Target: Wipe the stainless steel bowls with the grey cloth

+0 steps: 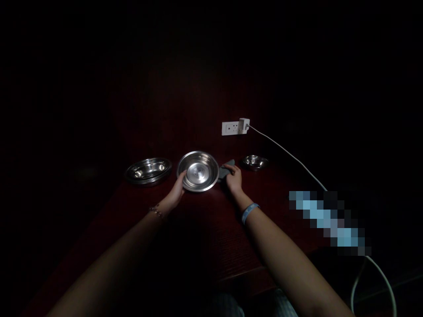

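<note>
A shiny steel bowl (198,171) is tilted up toward me in the middle of a dark red table (205,229). My left hand (176,189) grips its left rim, fingers curled round the edge. My right hand (233,179) is closed on a grey cloth (226,169) just right of the bowl, touching its rim. A bead bracelet sits on my left wrist, a blue band on my right.
A stack of steel bowls (148,170) rests to the left; a smaller steel bowl (254,162) lies to the right. On the dark wall behind are a white socket (230,128) and a plugged charger (244,125), whose white cable (287,154) runs down to the right.
</note>
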The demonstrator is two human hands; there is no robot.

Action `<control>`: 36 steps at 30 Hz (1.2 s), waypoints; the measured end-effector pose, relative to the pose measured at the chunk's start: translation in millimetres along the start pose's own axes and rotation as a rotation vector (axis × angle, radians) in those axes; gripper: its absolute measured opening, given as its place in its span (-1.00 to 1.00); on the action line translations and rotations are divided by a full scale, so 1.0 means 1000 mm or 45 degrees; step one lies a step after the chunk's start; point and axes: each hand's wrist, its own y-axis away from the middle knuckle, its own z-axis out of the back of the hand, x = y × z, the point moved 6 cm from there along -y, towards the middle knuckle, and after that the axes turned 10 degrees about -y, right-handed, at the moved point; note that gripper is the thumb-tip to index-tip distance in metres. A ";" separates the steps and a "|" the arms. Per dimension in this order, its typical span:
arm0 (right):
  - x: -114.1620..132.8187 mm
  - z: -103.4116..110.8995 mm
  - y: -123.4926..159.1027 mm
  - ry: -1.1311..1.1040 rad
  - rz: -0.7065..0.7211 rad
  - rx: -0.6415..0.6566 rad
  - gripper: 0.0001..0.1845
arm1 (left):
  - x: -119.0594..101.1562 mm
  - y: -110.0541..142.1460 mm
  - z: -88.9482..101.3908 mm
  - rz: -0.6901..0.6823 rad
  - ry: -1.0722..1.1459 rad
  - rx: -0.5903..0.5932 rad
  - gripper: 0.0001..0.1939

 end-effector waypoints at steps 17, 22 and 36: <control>0.046 -0.017 0.032 0.966 0.278 0.471 -0.41 | -0.005 0.003 0.002 0.061 0.245 -0.089 -0.68; 0.035 -0.021 0.034 1.093 0.262 0.667 -0.52 | -0.005 0.004 0.001 0.080 0.241 -0.088 -0.69; 0.045 -0.015 0.029 1.123 0.176 0.633 -0.48 | -0.003 -0.002 0.006 0.050 0.250 -0.056 -0.69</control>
